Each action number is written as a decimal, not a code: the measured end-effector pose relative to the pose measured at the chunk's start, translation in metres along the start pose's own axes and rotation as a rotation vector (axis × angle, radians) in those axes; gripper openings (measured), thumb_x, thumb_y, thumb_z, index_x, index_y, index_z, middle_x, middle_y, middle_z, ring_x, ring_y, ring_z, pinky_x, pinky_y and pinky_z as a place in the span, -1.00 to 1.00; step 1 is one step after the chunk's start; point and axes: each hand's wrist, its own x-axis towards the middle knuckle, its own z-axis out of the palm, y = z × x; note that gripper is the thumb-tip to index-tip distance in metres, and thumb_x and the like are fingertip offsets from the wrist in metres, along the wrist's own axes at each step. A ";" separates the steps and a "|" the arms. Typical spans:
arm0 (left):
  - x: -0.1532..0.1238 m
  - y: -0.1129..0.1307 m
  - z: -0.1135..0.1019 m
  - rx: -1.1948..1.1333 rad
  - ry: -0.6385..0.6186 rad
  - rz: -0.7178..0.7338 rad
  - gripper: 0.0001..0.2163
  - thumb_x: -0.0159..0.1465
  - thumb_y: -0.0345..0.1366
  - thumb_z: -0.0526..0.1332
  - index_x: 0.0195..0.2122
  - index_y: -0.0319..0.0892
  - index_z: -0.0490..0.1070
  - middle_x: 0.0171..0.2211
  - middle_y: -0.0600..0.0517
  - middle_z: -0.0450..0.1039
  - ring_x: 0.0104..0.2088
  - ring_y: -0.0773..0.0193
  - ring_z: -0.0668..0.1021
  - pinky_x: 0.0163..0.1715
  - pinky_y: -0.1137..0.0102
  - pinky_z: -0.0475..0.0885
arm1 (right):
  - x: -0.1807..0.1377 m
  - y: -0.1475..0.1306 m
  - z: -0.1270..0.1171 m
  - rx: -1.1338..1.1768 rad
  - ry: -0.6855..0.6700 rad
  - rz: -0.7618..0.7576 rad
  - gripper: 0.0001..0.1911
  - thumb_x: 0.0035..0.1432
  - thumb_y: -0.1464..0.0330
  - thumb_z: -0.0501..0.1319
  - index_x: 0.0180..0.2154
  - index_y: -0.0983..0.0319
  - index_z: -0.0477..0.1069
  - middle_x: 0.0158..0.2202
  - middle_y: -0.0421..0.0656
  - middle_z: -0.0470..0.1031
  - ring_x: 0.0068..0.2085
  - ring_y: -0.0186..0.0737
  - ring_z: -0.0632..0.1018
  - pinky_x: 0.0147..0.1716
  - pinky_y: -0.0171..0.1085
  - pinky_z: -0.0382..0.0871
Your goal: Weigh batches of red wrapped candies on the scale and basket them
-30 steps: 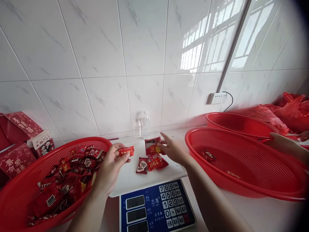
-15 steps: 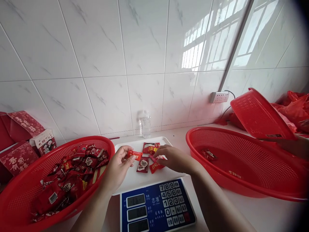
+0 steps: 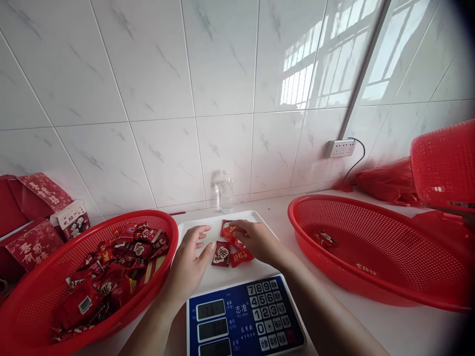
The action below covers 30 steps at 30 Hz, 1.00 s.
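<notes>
Premises present as a small weighing and packing room, of the shop-back or workshop kind; which of the two cannot be determined. Evidence: a price scale [image 3: 245, 316] with number keypad and three display windows stands on a white table [image 3: 277, 208]. A large red mesh basket [image 3: 27, 309] at left holds wrapped packets [image 3: 141, 249] in bulk; a matching basket [image 3: 408, 262] stands at right. Printed cartons [image 3: 35, 244] sit at far left, red plastic bags [image 3: 388, 183] at far right. The marbled tile wall [image 3: 159, 74] carries a socket strip [image 3: 340, 148] and reflects a barred window.
</notes>
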 end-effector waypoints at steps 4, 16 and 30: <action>-0.002 0.004 -0.004 0.101 -0.125 0.038 -0.75 0.25 -0.15 0.20 -0.06 0.02 0.47 -0.01 -0.04 0.48 0.01 0.06 0.49 -0.01 0.23 0.38 | -0.003 0.008 -0.008 -0.081 -0.079 -0.018 -0.70 0.21 0.45 0.08 -0.12 0.17 0.53 -0.18 -0.06 0.60 -0.18 -0.08 0.56 -0.21 -0.14 0.37; -0.008 0.004 0.002 0.229 -0.469 0.149 -0.67 0.30 -0.14 0.17 0.09 0.07 0.41 0.10 -0.04 0.43 0.12 0.05 0.42 0.12 0.15 0.30 | -0.006 0.001 -0.011 -0.135 -0.186 -0.197 -0.65 0.26 0.44 0.06 -0.02 0.07 0.49 -0.05 -0.14 0.56 0.00 -0.12 0.49 -0.03 -0.13 0.37; 0.004 0.035 -0.097 0.607 -0.240 -0.081 -0.72 0.34 -0.15 -0.02 -0.13 -0.08 0.45 -0.18 0.03 0.55 -0.15 0.14 0.56 -0.16 0.34 0.42 | -0.025 0.002 -0.039 -0.187 0.012 -0.235 -0.57 0.28 0.20 0.05 0.15 0.05 0.35 0.09 -0.09 0.48 0.08 0.01 0.50 -0.01 -0.01 0.45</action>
